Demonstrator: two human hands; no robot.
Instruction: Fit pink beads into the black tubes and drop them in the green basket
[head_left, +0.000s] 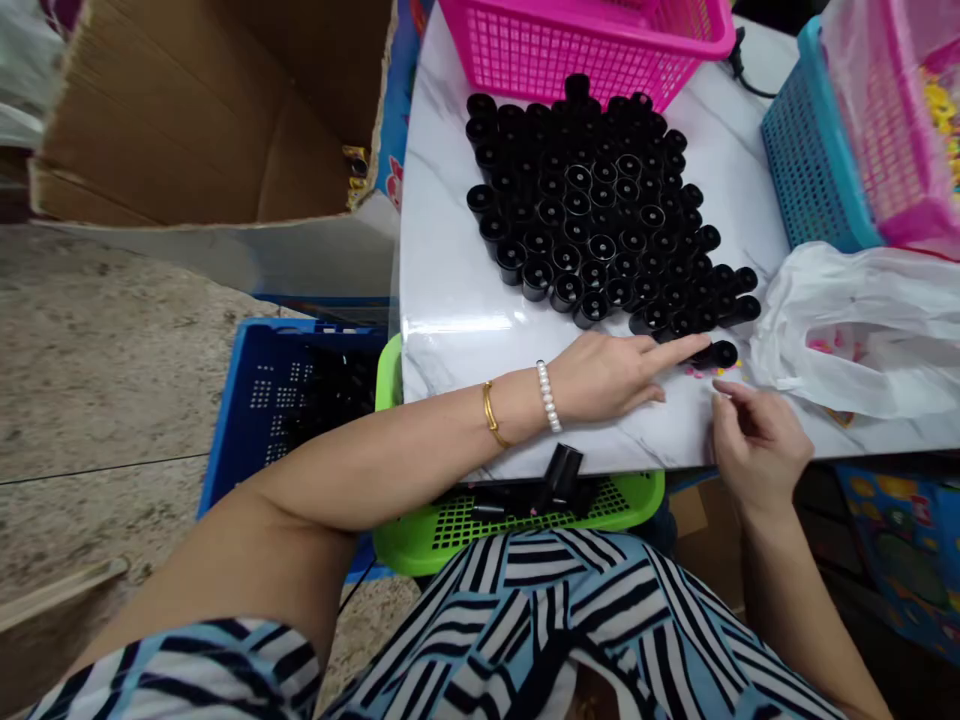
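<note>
Many upright black tubes stand packed together on the white marble table. My left hand lies flat on the table, its forefinger touching a black tube that lies on its side at the near edge of the group. My right hand hovers at the table's front edge, fingers curled with the tips pinched; whether something small is in them I cannot tell. Tiny pink and yellow bits lie on the table between both hands.
A white plastic bag with small coloured pieces lies at the right. Pink basket at the back, blue basket and pink basket at right. A green basket with black tubes rests on my lap. Blue crate and cardboard box at left.
</note>
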